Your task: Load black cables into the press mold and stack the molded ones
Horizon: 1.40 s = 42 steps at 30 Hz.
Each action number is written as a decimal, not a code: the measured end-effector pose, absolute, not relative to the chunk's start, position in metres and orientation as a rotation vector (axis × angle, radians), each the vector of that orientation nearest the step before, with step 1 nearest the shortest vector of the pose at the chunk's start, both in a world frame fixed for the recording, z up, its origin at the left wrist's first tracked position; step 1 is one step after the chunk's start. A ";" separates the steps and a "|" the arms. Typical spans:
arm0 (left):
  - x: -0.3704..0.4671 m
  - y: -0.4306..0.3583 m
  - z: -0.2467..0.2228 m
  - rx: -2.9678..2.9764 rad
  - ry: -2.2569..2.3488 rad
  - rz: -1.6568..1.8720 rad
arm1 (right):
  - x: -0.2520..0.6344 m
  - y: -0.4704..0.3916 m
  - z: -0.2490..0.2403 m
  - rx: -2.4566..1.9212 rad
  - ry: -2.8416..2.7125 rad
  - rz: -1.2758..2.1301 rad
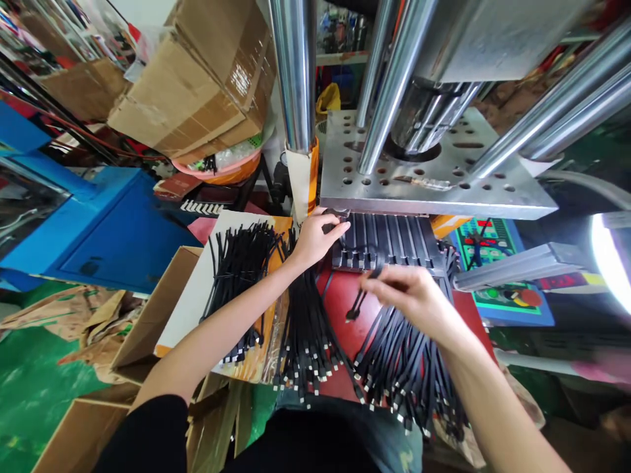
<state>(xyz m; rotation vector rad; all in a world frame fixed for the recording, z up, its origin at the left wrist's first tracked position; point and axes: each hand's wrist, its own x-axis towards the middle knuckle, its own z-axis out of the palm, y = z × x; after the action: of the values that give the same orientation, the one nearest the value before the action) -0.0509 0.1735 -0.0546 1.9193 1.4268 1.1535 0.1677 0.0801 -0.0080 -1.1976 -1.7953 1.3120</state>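
Observation:
My right hand, slightly blurred, pinches a short black cable in front of the metal mould block. The cable's end hangs down to the left of my fingertips. My left hand is at the left end of the mould, thumb and forefinger curled towards each other; what they grip is hidden. Black strips lie in the mould's parallel slots. Below my hands, a bundle of black cables with metal plugs hangs at the left, and another bundle spreads over the red surface at the right.
A thick drilled steel plate with upright rods overhangs the mould, a small tool lying on it. More black cables rest on a board at left. A control panel stands right; a cardboard box sits back left.

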 end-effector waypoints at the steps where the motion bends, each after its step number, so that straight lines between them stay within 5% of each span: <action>1: -0.049 0.178 -0.057 1.917 1.443 1.171 | 0.166 0.103 -0.005 -1.205 -1.790 1.260; 7: -0.072 0.142 -0.057 2.203 1.260 1.182 | 0.141 0.181 -0.011 -1.189 -1.837 1.190; 12: -0.101 0.116 -0.061 2.829 0.808 0.847 | 0.137 0.190 -0.022 -1.142 -1.964 1.154; 25: -0.072 0.100 -0.055 2.968 1.146 0.412 | 0.138 0.192 -0.038 -1.186 -1.795 1.123; 35: -0.047 0.084 -0.033 2.824 1.387 0.122 | 0.155 0.122 -0.032 -1.414 -2.441 0.048; 42: -0.046 0.141 -0.017 2.717 1.454 0.196 | 0.122 0.169 -0.023 -1.671 -2.482 -0.086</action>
<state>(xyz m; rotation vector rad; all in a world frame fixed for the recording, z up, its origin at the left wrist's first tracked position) -0.0461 0.1408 -0.0175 2.7166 1.4537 0.1956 0.1223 0.1689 -0.0234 -1.6709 -2.4821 -0.0861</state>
